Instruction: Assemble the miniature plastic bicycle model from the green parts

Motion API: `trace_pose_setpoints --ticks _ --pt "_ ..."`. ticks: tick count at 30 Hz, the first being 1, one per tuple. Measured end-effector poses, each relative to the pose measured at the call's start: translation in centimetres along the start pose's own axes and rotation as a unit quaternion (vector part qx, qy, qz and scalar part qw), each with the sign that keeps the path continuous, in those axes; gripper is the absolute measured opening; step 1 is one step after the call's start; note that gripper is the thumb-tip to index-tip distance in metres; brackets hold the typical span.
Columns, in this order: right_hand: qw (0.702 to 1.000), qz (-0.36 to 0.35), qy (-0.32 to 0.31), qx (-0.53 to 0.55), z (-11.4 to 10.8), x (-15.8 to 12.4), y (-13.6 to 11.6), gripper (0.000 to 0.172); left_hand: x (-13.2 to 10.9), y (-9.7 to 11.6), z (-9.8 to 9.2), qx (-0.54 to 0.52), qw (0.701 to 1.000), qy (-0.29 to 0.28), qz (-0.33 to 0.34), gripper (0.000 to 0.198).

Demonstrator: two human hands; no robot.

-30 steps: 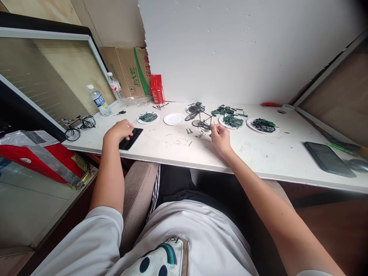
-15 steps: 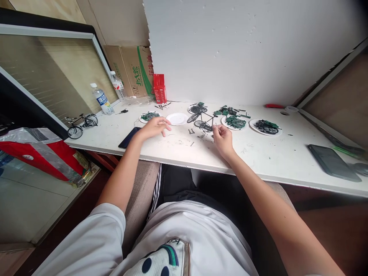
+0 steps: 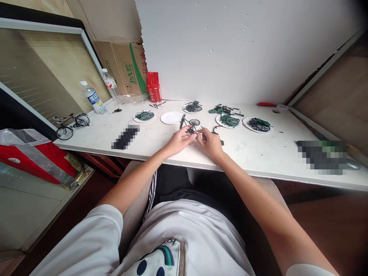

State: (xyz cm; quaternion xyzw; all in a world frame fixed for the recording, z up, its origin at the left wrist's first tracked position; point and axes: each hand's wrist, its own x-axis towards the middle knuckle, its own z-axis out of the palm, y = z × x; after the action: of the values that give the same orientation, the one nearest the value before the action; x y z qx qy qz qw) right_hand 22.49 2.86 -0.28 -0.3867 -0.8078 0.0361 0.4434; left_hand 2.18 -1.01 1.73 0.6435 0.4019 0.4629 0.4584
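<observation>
A black model bicycle (image 3: 183,121) is held up off the front middle of the table, tilted, one wheel nearly edge-on. My left hand (image 3: 179,142) is closed around its lower frame. Against the same frame from the other side is my right hand (image 3: 211,142), its thumb and fingers pinched together. A thin light sliver shows at those fingertips, too small to name. A spoked wheel (image 3: 194,122) shows just behind the hands; whether it is joined to the bicycle I cannot tell. Small dark parts (image 3: 222,142) lie beside my right hand, partly covered.
Behind the hands stand a bare white plate (image 3: 171,118) and several plates of green and black bicycle parts (image 3: 228,120), with loose green pieces (image 3: 220,109). A finished-looking model bicycle (image 3: 73,125) stands at left, near bottles (image 3: 93,97). A pixelated dark object (image 3: 322,157) lies right.
My left hand has moved right and taken hold of the bicycle. My right hand has shifted left, and the bicycle has come lower and nearer me. The view has turned slightly.
</observation>
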Motion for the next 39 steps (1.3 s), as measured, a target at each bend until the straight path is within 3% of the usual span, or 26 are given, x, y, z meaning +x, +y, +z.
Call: trace_pose_setpoints --ticks 3,8,16,21,28,33,36,39 --pt "0.999 -0.017 -0.020 -0.020 0.0 -0.1 -0.2 0.033 0.1 -0.3 -0.1 0.021 0.999 0.029 0.005 0.059" --pt "0.998 -0.005 -0.054 -0.028 -0.1 -0.1 -0.5 0.035 0.3 -1.1 -0.5 0.046 0.999 0.024 0.017 0.048" --pt "0.995 0.040 -0.088 -0.022 -0.5 0.2 -1.4 0.045 0.4 -2.1 -0.9 0.047 0.995 0.081 0.031 0.041" --pt "0.995 0.037 -0.096 -0.008 -0.4 0.3 -1.2 0.040 0.7 -2.7 -1.3 0.066 0.992 0.099 0.034 0.038" --pt "0.997 0.023 -0.075 -0.001 -0.3 0.3 -1.0 0.033 0.8 -2.8 -1.4 0.054 0.994 0.087 0.041 0.037" --pt "0.999 -0.012 -0.041 0.001 -0.3 0.4 -0.7 0.042 0.7 -2.7 -1.4 0.037 0.995 0.081 0.047 0.044" --pt "0.999 -0.027 -0.002 0.038 -0.1 0.6 -0.5 0.046 0.9 -2.8 -1.5 0.012 0.996 0.082 0.044 0.053" --pt "0.993 0.016 0.049 0.102 -0.3 0.7 -0.5 0.044 1.0 -2.9 -1.5 -0.011 0.996 0.084 0.040 0.059"
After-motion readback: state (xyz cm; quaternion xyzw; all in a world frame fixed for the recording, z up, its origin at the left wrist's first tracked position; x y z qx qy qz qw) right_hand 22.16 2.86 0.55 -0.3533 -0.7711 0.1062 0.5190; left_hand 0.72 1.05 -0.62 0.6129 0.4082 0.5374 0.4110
